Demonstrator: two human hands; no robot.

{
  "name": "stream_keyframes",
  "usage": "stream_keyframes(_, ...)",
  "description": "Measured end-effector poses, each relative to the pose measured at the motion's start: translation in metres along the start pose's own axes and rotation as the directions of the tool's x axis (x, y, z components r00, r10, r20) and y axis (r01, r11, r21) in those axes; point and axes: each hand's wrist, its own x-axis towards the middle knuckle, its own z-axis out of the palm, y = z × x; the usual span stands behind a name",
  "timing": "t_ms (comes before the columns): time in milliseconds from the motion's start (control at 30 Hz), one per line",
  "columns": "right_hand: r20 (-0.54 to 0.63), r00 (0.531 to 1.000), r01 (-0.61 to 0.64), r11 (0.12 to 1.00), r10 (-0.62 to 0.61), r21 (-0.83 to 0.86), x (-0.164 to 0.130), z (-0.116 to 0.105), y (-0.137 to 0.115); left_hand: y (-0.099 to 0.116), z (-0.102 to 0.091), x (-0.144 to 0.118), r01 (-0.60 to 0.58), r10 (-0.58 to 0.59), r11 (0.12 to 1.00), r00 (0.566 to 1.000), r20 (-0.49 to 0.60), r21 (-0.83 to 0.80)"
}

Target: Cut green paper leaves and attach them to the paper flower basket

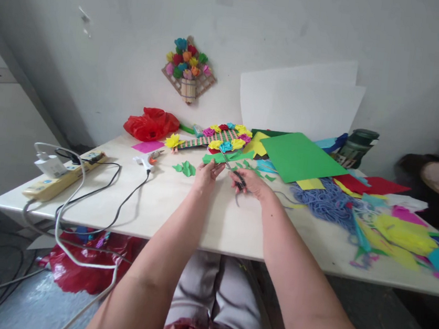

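Green paper strip [226, 157] pinched in left hand [207, 172]; right hand [249, 183] grips scissors [231, 169].

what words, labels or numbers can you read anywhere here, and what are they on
None can be read.
Power strip: markings too small and blurred.
Dark green container: its label is blurred.
Scissors in the right hand and green paper at the left hand: no print visible.

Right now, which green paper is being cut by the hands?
The green strip held by the left hand, with the scissors in the right hand on it. The large green sheet lies untouched; the small green cuttings lie loose.
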Motion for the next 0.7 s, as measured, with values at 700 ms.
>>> stream_keyframes(700,-0.009,1.0,-0.006,1.0,0.006,0.007,0.0007,0.008,-0.002,0.002,0.0049,-0.0045,0.02,-0.02,1.0,0.999,-0.032,-0.004)
